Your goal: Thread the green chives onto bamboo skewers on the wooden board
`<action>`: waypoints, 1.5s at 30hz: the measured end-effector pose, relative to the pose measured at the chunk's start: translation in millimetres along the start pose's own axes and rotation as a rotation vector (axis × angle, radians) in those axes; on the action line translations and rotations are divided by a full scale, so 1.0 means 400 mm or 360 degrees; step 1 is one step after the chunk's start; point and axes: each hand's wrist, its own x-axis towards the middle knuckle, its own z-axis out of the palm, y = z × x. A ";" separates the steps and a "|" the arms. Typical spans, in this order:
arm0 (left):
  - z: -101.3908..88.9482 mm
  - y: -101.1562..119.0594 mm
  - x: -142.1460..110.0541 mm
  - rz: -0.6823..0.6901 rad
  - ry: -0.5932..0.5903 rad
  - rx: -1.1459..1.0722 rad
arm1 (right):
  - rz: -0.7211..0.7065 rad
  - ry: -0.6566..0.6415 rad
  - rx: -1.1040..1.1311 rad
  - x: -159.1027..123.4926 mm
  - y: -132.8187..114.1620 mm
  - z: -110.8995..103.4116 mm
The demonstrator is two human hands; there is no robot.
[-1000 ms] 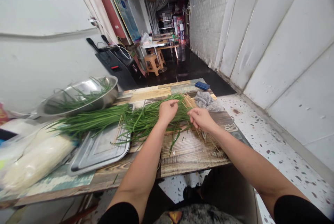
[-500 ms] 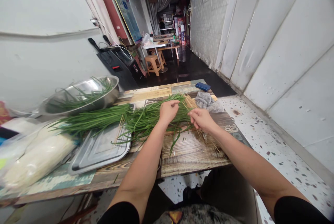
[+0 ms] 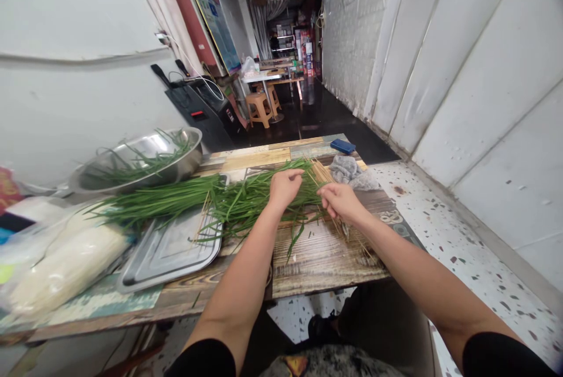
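Over the right end of a loose heap of garlic chives [image 3: 246,201], my left hand [image 3: 285,188] is closed, thumb and fingers pinched together. My right hand [image 3: 339,201] is also closed in a pinch, a short way to the right, in front of a bundle of thin bamboo skewers [image 3: 322,172]. What either pinch holds is too thin to make out. Farther left, a neat bunch of chives [image 3: 162,201] lies across a metal tray [image 3: 171,251], with a few skewers [image 3: 203,213] near its right side.
A steel bowl [image 3: 193,148] with more chives stands at the back left. In front of it lies a clear bag of something pale [image 3: 70,265]. A grey cloth [image 3: 345,169] and a blue box-like item [image 3: 342,146] are at the wooden table's [image 3: 325,265] far right.
The view has shifted very slightly. Both hands keep almost the same place and pinch, and the chives and skewers lie as before.
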 end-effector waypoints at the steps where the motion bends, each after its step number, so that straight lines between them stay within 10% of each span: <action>1: -0.001 0.000 0.000 -0.0001 -0.0005 -0.0005 | -0.0001 0.0001 0.0000 0.000 0.000 0.000; 9: -0.016 0.004 0.000 0.0101 -0.0146 -0.0031 | 0.0001 0.0003 -0.0005 -0.002 -0.003 0.001; 15: -0.074 0.027 -0.003 0.0445 -0.0884 -0.0030 | -0.0056 0.0026 -0.0066 -0.003 -0.008 0.000; 20: -0.102 -0.007 0.022 0.0385 -0.0094 0.0196 | 0.0015 0.0019 -0.0093 0.000 -0.002 0.001; 34: -0.088 -0.014 0.009 0.0651 -0.0617 0.0779 | 0.0145 -0.0034 -0.0144 -0.002 -0.005 -0.006; 45: -0.066 -0.026 0.016 0.0518 -0.0331 0.0517 | 0.0107 -0.0077 -0.0168 -0.011 -0.013 -0.001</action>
